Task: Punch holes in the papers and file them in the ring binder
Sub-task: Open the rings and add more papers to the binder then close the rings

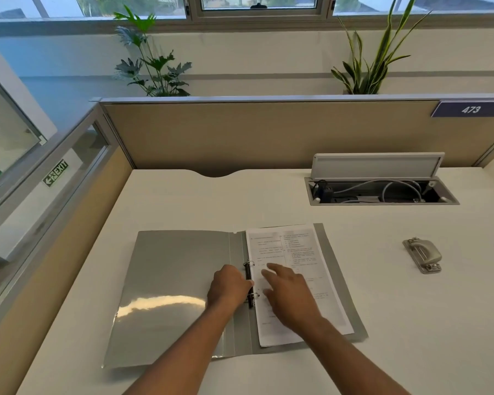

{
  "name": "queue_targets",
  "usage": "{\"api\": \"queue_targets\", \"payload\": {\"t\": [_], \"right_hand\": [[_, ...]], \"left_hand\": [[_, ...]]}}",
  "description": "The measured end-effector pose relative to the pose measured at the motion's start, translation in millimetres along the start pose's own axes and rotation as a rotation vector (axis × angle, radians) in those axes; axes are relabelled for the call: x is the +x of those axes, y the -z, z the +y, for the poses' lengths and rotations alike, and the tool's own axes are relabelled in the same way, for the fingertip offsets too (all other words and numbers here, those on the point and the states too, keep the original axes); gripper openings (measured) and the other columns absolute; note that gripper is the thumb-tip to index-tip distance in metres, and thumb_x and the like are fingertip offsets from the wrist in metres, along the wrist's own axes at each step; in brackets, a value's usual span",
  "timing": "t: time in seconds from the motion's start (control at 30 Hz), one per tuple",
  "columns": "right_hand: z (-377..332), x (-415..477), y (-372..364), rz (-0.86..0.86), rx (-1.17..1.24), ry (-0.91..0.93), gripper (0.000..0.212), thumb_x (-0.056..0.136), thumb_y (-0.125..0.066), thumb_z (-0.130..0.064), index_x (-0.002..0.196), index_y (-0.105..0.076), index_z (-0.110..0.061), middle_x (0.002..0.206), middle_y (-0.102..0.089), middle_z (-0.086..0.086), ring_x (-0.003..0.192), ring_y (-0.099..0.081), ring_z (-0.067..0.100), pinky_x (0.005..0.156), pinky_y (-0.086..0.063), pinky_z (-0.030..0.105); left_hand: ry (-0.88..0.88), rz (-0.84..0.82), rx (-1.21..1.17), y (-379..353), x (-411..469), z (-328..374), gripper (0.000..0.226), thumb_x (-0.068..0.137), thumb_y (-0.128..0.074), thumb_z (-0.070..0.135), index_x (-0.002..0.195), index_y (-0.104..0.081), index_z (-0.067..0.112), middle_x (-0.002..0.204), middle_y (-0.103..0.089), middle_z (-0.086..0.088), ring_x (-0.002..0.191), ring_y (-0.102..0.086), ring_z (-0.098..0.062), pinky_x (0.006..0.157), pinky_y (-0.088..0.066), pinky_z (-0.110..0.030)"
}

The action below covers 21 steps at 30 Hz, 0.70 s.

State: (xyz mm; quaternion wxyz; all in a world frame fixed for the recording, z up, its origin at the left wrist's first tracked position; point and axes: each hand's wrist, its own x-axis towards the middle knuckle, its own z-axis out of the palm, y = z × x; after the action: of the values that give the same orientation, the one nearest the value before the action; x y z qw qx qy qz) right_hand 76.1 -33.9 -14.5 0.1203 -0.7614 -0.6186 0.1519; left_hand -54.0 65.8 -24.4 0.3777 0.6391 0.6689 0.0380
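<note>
At the spine of the open ring binder (169, 280), the left hand (228, 286) curls its grip onto the ring bar (248, 273) while the right hand (291, 295), fingers apart, presses the papers (297, 246) flat just right of it, best holding them square while the bar is worked.

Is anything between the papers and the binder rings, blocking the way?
Nothing visible does. The papers lie on the open ring binder, their edge at the rings. The left hand is at the rings too; the right hand rests on the papers.
</note>
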Motion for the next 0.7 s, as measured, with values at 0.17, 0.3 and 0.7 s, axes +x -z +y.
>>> {"api": "queue_targets", "payload": {"t": [0.17, 0.3, 0.7], "right_hand": [[5, 2, -19, -0.075, -0.088, 0.025, 0.036, 0.099, -0.055, -0.026, 0.135, -0.059, -0.022, 0.157, -0.047, 0.002, 0.140, -0.047, 0.024, 0.106, -0.045, 0.044], [9, 2, -24, -0.075, -0.089, 0.023, 0.036, 0.099, -0.055, -0.028, 0.134, -0.060, -0.023, 0.157, -0.046, 0.001, 0.141, -0.046, 0.024, 0.106, -0.044, 0.045], [11, 3, -28, -0.063, -0.071, 0.012, 0.037, 0.099, -0.056, -0.032, 0.136, -0.061, -0.027, 0.158, -0.045, -0.003, 0.141, -0.044, 0.022, 0.108, -0.040, 0.045]], "left_hand": [[0.054, -0.021, -0.053, -4, 1, 1, 0.022, 0.078, -0.084, 0.035, 0.080, -0.074, 0.015, 0.081, -0.077, -0.004, 0.074, -0.077, -0.027, 0.069, -0.067, -0.038], [0.104, -0.036, -0.070, -8, 6, -2, 0.020, 0.071, -0.078, 0.033, 0.076, -0.072, 0.014, 0.076, -0.078, -0.007, 0.066, -0.078, -0.031, 0.062, -0.069, -0.048], [0.100, -0.009, -0.033, -10, 7, 4, 0.026, 0.072, -0.087, 0.032, 0.081, -0.071, 0.014, 0.083, -0.079, -0.007, 0.066, -0.079, -0.032, 0.060, -0.069, -0.049]]}}
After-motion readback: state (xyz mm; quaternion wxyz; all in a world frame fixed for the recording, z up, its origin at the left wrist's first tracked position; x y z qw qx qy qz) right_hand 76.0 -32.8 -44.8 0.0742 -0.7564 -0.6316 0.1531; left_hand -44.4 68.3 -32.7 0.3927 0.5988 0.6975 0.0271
